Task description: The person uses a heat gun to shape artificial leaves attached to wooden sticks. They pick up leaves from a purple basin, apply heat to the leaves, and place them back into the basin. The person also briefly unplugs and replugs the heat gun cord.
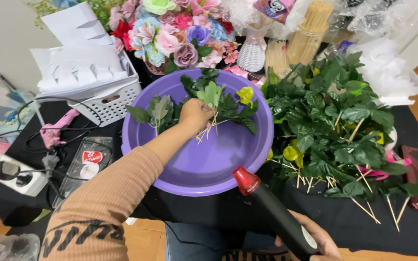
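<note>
The person's left hand [194, 115] reaches out over the purple basin [180, 166], fingers closed in a fist around a bunch of artificial leaf sprigs [211, 99], gripping them where the pale wooden sticks [208, 129] gather; the leaves fan up and sideways above the knuckles, and the stick ends poke down and toward the person, splayed just above the basin's floor. So the bunch's long axis runs roughly away from the body, leaves far, sticks near. The right hand [318, 239] sits low at the table's near edge, wrapped around the black barrel of a hot-glue tool [272, 210] whose red tip [246, 180] points up and to the left, toward those stick ends. The tip hangs at the basin's near rim, apart from the sticks, with open purple bowl between them. Of the two hands the left is the one on the sprigs; the right is the farther, holding the tool well back along its body. To the right of the basin lies a heap of leafy stems on sticks [335, 130] on the black cloth [412, 227], and behind it stands a bouquet of fabric flowers [175, 34].
</note>
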